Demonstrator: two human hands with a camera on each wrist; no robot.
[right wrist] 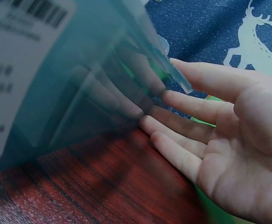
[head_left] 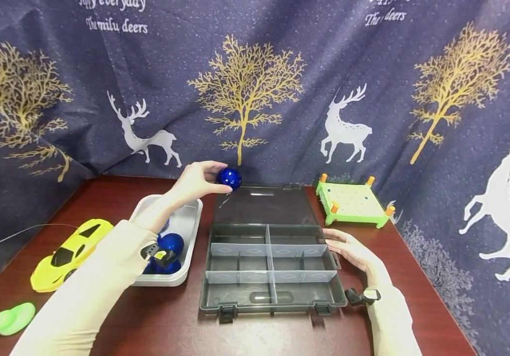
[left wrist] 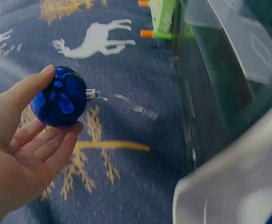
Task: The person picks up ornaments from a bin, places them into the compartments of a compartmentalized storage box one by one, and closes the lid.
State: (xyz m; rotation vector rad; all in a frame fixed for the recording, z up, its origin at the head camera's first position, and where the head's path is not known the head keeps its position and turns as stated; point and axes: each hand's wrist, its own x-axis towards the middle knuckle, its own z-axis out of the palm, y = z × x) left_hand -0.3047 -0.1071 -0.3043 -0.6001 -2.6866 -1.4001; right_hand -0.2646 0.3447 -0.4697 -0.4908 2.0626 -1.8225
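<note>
My left hand (head_left: pixel 197 182) pinches a shiny blue Christmas bauble (head_left: pixel 230 179) between thumb and fingers, raised above the back of the table. In the left wrist view a silver cap and a thin clear string (left wrist: pixel 136 108) hang off the bauble. A dark see-through compartment box (head_left: pixel 273 276) lies with its lid (head_left: pixel 261 205) folded back. Grey dividers split it, and its compartments hold nothing. My right hand (head_left: pixel 353 252) rests at the box's right side, its fingertips against the wall with fingers fairly straight. In the right wrist view a printed label (right wrist: pixel 31 60) shows on the box.
Left of the box, a white bin (head_left: pixel 192 237) holds several blue baubles (head_left: pixel 172 244), partly hidden by my left arm. Further left are a yellow toy car (head_left: pixel 70 254) and a green toy duck (head_left: pixel 14 319). A green toy bed (head_left: pixel 355 202) with orange posts stands at the back right.
</note>
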